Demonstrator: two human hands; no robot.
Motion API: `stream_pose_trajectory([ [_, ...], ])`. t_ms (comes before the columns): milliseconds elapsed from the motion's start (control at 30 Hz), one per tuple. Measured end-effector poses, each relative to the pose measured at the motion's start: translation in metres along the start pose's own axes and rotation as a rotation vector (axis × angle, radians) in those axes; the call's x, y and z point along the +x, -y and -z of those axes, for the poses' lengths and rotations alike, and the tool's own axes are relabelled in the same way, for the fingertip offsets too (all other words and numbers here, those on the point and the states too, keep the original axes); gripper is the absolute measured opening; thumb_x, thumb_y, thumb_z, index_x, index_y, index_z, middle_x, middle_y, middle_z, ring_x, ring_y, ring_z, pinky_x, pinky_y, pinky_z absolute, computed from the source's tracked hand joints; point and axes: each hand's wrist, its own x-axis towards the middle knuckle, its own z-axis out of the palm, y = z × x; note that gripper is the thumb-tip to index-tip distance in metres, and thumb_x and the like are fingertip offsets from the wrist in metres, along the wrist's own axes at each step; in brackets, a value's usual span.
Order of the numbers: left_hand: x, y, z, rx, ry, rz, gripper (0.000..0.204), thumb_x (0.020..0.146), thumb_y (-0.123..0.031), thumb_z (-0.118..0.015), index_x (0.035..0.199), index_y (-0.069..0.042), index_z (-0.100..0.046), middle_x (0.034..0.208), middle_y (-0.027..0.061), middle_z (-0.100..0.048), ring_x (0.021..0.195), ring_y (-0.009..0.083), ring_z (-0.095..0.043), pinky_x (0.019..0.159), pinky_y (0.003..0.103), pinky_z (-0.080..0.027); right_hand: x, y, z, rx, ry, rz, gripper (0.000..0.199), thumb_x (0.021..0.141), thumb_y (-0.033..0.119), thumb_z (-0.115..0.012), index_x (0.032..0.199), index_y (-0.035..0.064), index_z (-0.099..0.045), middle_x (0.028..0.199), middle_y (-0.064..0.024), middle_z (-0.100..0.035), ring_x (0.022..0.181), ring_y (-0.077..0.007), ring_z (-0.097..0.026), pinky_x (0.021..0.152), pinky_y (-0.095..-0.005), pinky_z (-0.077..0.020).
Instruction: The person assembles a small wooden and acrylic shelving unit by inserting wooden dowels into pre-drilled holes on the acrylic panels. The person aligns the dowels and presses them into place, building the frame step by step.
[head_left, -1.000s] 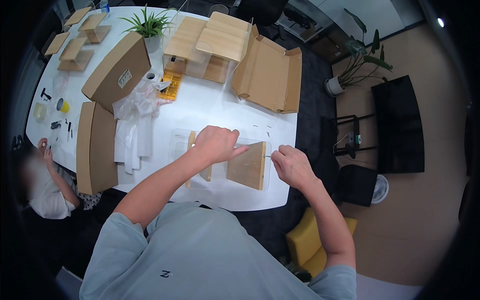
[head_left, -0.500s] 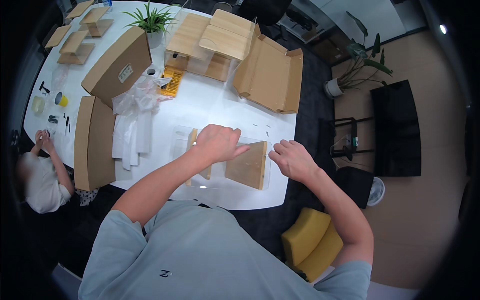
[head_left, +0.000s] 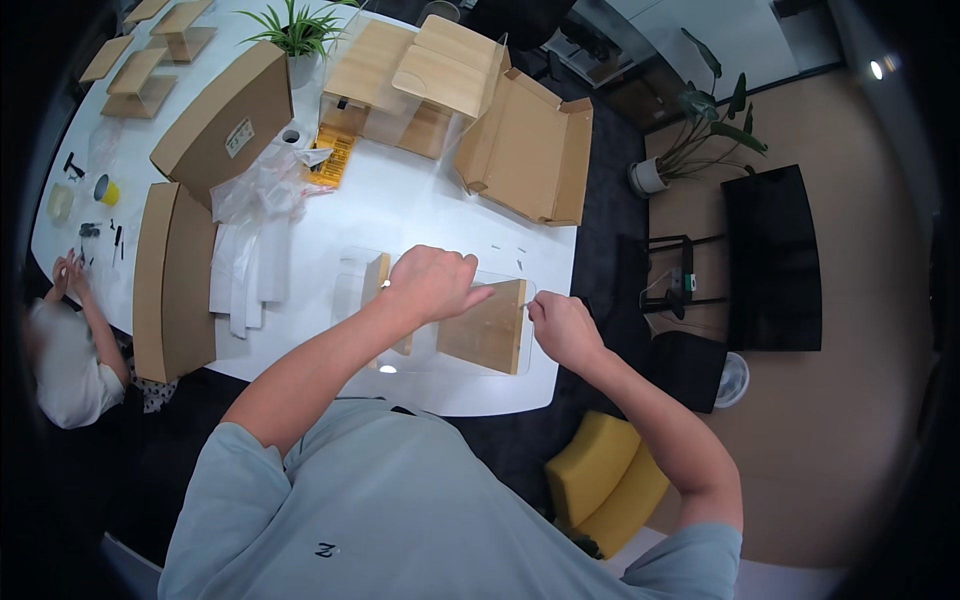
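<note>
In front of me sits a piece with a clear plastic panel (head_left: 420, 372) and two wooden boards, a left board (head_left: 376, 270) and a right board (head_left: 485, 330). Over its far side, between the boards, is my left hand (head_left: 430, 285). Its fingers are curled and its thumb points right; whatever they grip is hidden below the hand. My right hand (head_left: 565, 328) is closed in a pinch beside the right board's outer edge. A thin, light metal-looking piece (head_left: 526, 305) runs from its fingertips to that edge; its exact kind is too small to tell.
Open cardboard boxes (head_left: 175, 285) and clear plastic wrapping (head_left: 255, 195) lie left on the white table (head_left: 400, 220). Wood-and-clear-plastic stands (head_left: 440, 70) and another box (head_left: 525, 145) are at the back. A co-worker (head_left: 75, 360) handles something at far left. Yellow chair (head_left: 605, 470) at right.
The whole view has shifted slightly, moving the scene a little left. My right hand's fingers have turned slightly at the board's edge; my left hand stays in place on the piece.
</note>
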Motion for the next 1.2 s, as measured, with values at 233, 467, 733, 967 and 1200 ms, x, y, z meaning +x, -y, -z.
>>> stream_pose_trajectory([
  [233, -0.001, -0.002, 0.008, -0.001, 0.044, 0.023, 0.06, 0.101, -0.064, -0.061, 0.093, -0.007, -0.075, 0.078, 0.0118, -0.077, 0.074, 0.0313, -0.077, 0.066, 0.044, -0.062, -0.01, -0.02, 0.014, -0.291, -0.097, 0.356, 0.017, 0.102, 0.017, -0.065, 0.092, 0.0036, -0.068, 0.082, -0.0147, -0.07, 0.08, -0.0364, -0.071, 0.071, -0.0479, -0.0564],
  [467, -0.001, -0.003, 0.009, 0.017, 0.045, 0.028, 0.061, 0.101, -0.065, -0.06, 0.092, -0.007, -0.075, 0.078, 0.0125, -0.077, 0.074, 0.0316, -0.077, 0.066, 0.044, -0.062, -0.005, -0.03, 0.008, -0.353, -0.179, 0.565, 0.011, 0.096, 0.013, -0.069, 0.088, 0.0061, -0.067, 0.078, -0.0093, -0.063, 0.079, -0.0291, -0.067, 0.072, -0.0435, -0.0548],
  [733, 0.0, -0.002, 0.007, -0.001, 0.033, 0.018, 0.061, 0.101, -0.064, -0.061, 0.092, -0.006, -0.075, 0.077, 0.0126, -0.076, 0.073, 0.0318, -0.077, 0.066, 0.044, -0.062, 0.0, -0.034, 0.014, -0.482, -0.14, 0.634, 0.004, 0.094, 0.011, -0.066, 0.091, 0.0081, -0.067, 0.085, -0.0071, -0.064, 0.086, -0.0254, -0.067, 0.077, -0.0402, -0.0544],
  [967, -0.001, -0.003, 0.008, 0.011, 0.023, 0.018, 0.06, 0.101, -0.064, -0.062, 0.091, -0.006, -0.074, 0.076, 0.0122, -0.076, 0.072, 0.0319, -0.076, 0.065, 0.044, -0.061, 0.017, -0.031, 0.027, -0.622, -0.054, 0.787, 0.005, 0.094, 0.01, -0.063, 0.094, 0.0083, -0.068, 0.087, -0.0087, -0.068, 0.089, -0.0263, -0.069, 0.08, -0.0406, -0.056],
  [1200, 0.0, -0.001, 0.006, 0.017, 0.005, 0.028, 0.059, 0.101, -0.063, -0.062, 0.09, -0.006, -0.074, 0.076, 0.0123, -0.076, 0.073, 0.0317, -0.077, 0.065, 0.044, -0.061, 0.005, -0.007, -0.007, 0.056, -0.01, 0.015, 0.028, 0.104, 0.019, -0.06, 0.092, -0.0029, -0.074, 0.084, -0.028, -0.074, 0.079, -0.0472, -0.073, 0.077, -0.0552, -0.0592],
])
